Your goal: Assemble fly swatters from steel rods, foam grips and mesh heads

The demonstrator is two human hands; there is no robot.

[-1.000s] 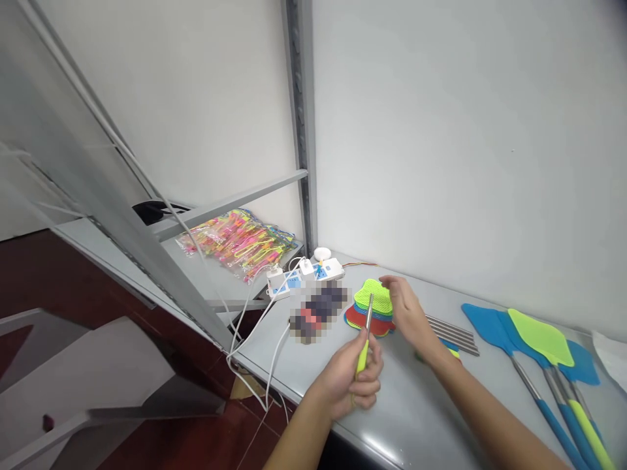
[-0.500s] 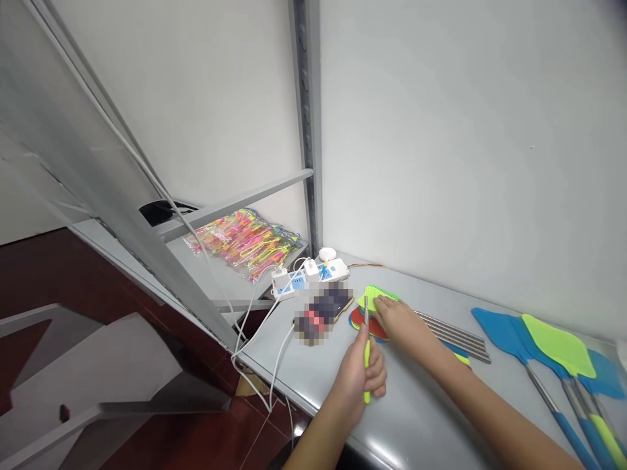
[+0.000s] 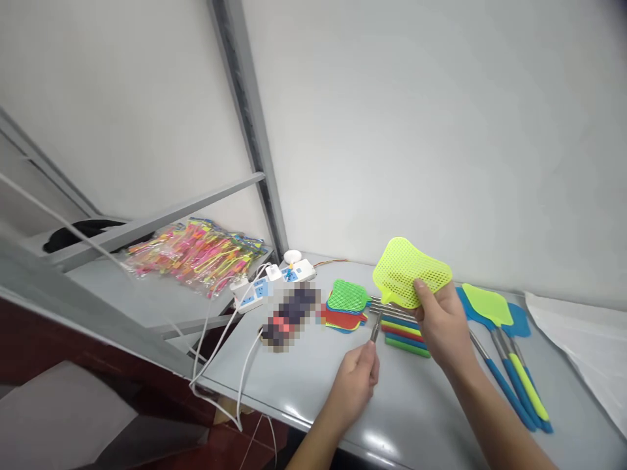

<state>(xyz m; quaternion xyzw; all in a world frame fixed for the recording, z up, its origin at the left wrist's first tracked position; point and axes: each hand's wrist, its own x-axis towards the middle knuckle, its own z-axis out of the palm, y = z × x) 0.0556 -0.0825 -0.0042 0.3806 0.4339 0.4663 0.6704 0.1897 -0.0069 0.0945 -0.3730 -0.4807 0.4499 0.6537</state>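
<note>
Pale wall (image 3: 416,130) behind; grey table (image 3: 298,385) runs along its foot. At left, past a metal shelf post (image 3: 245,98), a pile of bright items in clear bags (image 3: 200,254) lies on a lower shelf, set apart from the table.

On the right, fly swatters (image 3: 490,307) lie together, heads towards the wall, handles towards the person; probably aligned so that they overlap neatly.

Right hand (image 3: 445,320): thumb on one face, fingers behind, pinching a yellow-green mesh head (image 3: 406,267) by its edge, raised above the table. The grip seems chosen to leave the short neck free, pointing down and left.

Left hand (image 3: 355,378): fingers curled closely round a slim shaft, metal rod (image 3: 376,326) standing out past the thumb, tip near that neck. What the palm covers cannot be told.

Between post and swatters: stacked mesh heads (image 3: 347,297), with coloured handles (image 3: 406,336) laid side by side beside them, apparently sorted by kind for easy reach.
</note>
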